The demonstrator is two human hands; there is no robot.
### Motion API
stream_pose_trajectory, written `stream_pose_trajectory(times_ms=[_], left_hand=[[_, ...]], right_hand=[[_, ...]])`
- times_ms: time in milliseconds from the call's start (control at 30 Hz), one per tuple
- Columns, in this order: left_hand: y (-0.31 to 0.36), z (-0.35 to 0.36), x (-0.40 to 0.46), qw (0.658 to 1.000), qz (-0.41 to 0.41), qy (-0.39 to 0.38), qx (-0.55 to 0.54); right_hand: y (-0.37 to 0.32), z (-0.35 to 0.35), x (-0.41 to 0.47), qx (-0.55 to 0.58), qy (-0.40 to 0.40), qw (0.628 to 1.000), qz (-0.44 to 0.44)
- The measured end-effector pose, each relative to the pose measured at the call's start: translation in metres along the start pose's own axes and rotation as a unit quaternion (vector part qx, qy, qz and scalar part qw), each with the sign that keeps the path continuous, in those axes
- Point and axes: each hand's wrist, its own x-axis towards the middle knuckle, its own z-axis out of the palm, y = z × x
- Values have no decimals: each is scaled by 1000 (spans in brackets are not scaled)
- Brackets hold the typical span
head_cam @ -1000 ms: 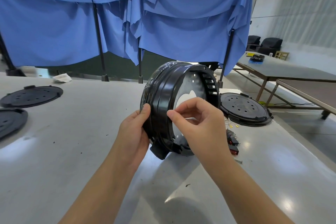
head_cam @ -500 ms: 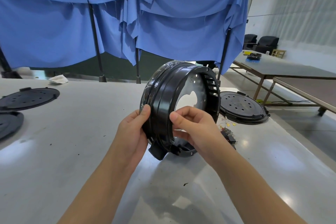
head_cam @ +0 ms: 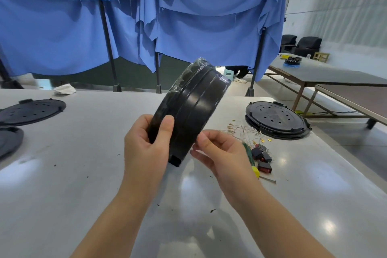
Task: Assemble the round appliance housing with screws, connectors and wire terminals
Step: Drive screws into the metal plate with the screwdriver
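Note:
I hold the round black housing [head_cam: 194,107] on edge above the grey table [head_cam: 83,174], its ribbed outer wall facing me and its open side turned away. My left hand [head_cam: 146,144] grips its lower left rim, thumb over the wall. My right hand [head_cam: 217,151] pinches the lower right rim with curled fingers. To the right on the table lie thin wires with brass terminals [head_cam: 245,130], dark red connectors [head_cam: 262,159] and a green and yellow screwdriver [head_cam: 250,157]. A loose screw [head_cam: 269,179] lies near them.
A black round base plate [head_cam: 276,119] sits at the right of the table, two more black plates [head_cam: 31,109] at the left edge. A white rag [head_cam: 65,89] lies at the back. Blue cloth [head_cam: 188,16] hangs behind; another table [head_cam: 335,77] stands to the right.
The housing has been rotated so its open inside no longer faces me, only the outer wall. My right hand moved from the inner rim down to the lower right edge.

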Motion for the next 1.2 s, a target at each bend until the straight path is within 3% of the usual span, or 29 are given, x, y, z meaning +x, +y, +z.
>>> stream_pose_trajectory(times_ms=[267,433,533,900,1033,1200], left_hand=[[-2,5,-9,979,109,17,173],[-11,7,-10,948,190,-13,256],[-18,8,-10,934,205,-35,291],[-11,15,-17,867,287,-141,382],[-3,18,-24,849,283,-166,414],[-3,17,-25,853,235,-176,432]], right_hand=[[9,6,-3,160,43,973,160],[11,-5,-4,167,52,953,246],[10,-13,-8,145,38,947,284],[0,-41,-21,272,-31,875,398],[0,-51,-22,312,-45,845,432],[3,-52,-23,351,-62,822,444]])
